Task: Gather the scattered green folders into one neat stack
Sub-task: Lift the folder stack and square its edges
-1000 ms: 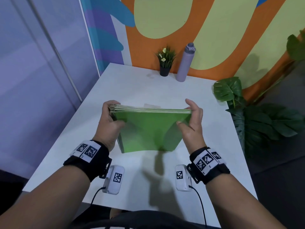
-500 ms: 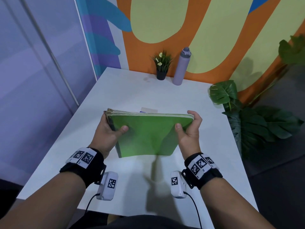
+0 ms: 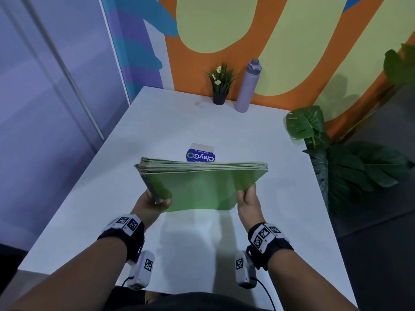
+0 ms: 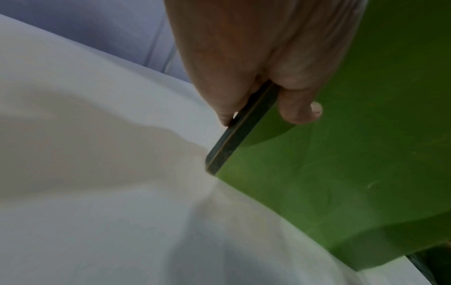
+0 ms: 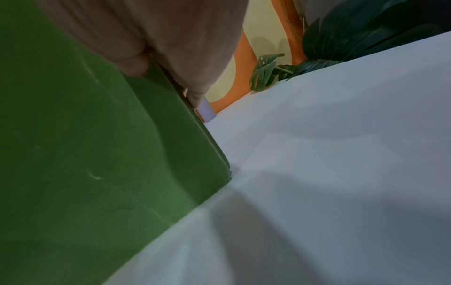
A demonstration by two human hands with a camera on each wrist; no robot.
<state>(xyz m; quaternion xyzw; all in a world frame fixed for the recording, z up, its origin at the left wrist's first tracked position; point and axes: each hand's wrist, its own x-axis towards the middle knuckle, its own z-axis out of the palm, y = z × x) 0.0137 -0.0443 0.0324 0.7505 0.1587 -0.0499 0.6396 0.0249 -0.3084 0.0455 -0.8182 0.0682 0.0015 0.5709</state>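
Both hands, left hand (image 3: 151,204) and right hand (image 3: 248,204), now pinch the stack of green folders (image 3: 202,187) lower down, fingers gripping its sides, stood on edge mid-bench (image 3: 157,131); a blue-labelled packet (image 3: 200,154) has emerged behind.

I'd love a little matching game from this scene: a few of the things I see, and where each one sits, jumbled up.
Things:
1. stack of green paper folders
2. lilac water bottle
3. small black-potted plant
4. blue-and-white ClayGo card

Places:
A. flat on the white table, beyond the stack
B. held between left hand and right hand
C. far edge, rightmost
D. far edge, left of the bottle

Pairs: 1-B, 2-C, 3-D, 4-A
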